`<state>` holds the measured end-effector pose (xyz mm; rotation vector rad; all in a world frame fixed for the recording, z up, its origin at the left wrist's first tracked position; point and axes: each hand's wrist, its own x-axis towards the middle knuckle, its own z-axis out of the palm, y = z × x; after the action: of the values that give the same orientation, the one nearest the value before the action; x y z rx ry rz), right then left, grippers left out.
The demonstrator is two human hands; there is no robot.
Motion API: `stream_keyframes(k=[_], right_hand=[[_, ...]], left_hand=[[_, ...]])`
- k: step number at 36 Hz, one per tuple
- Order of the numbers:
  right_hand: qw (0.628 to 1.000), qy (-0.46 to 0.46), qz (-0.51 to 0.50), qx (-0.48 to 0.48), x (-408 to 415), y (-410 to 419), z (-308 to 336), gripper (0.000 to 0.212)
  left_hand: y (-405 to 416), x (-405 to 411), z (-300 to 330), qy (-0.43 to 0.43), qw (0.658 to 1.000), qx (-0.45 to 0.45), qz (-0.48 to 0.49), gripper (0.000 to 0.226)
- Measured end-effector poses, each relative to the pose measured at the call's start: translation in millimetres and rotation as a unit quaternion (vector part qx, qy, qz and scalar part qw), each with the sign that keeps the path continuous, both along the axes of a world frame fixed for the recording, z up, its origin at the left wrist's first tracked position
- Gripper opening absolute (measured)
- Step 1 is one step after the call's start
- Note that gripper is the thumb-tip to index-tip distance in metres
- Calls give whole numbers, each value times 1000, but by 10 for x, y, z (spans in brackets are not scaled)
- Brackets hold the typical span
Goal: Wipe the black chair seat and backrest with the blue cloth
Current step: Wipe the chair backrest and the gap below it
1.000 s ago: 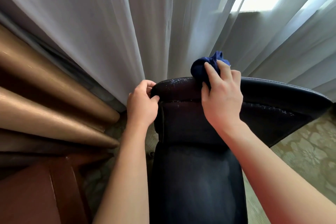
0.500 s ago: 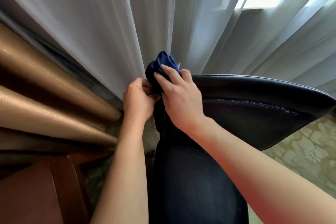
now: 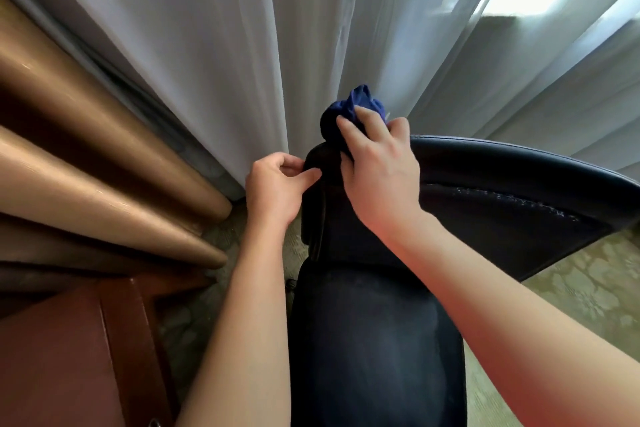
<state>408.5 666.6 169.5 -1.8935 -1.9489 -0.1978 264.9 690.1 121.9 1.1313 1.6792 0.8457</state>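
The black chair fills the lower middle of the view, its backrest top (image 3: pixel 512 163) curving off to the right and its dark seat (image 3: pixel 374 340) below. My right hand (image 3: pixel 381 170) presses the bunched blue cloth (image 3: pixel 349 114) onto the left end of the backrest's top edge. Only the cloth's upper folds show above my fingers. My left hand (image 3: pixel 277 187) pinches the backrest's left corner, thumb and fingers closed on the edge. White flecks dot the seam on the backrest's right side.
Sheer white curtains (image 3: pixel 242 45) hang right behind the chair. Bronze curtain folds (image 3: pixel 86 149) fill the left side. A reddish-brown wooden piece (image 3: pixel 69 357) sits at the lower left. Patterned carpet (image 3: pixel 581 288) shows at the right.
My right hand swept the cloth left along the backrest's top to the left corner, then came back slightly right. My left hand kept its hold on the corner.
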Motion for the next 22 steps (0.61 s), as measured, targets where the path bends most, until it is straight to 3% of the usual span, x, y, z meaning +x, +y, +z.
stream_keyframes(k=[5,10,14,19,22], right_hand=[[998,-38,45,-7,-148,11,-52,51],[995,-52,82,8,-212,1,-74,45],[992,-50,114,6,-227,-24,-73,43],[993,50,103,-13,-44,-74,48,47],[994,97,31,25,201,-143,148,49]], left_hand=[[30,-6,7,-3,1000,-12,-6,19],[49,-40,24,-4,999,-26,-41,15],[22,-46,87,-28,998,-33,-48,23],[-26,-18,204,-65,996,-50,-47,21],[-17,16,228,-20,998,-39,-54,21]])
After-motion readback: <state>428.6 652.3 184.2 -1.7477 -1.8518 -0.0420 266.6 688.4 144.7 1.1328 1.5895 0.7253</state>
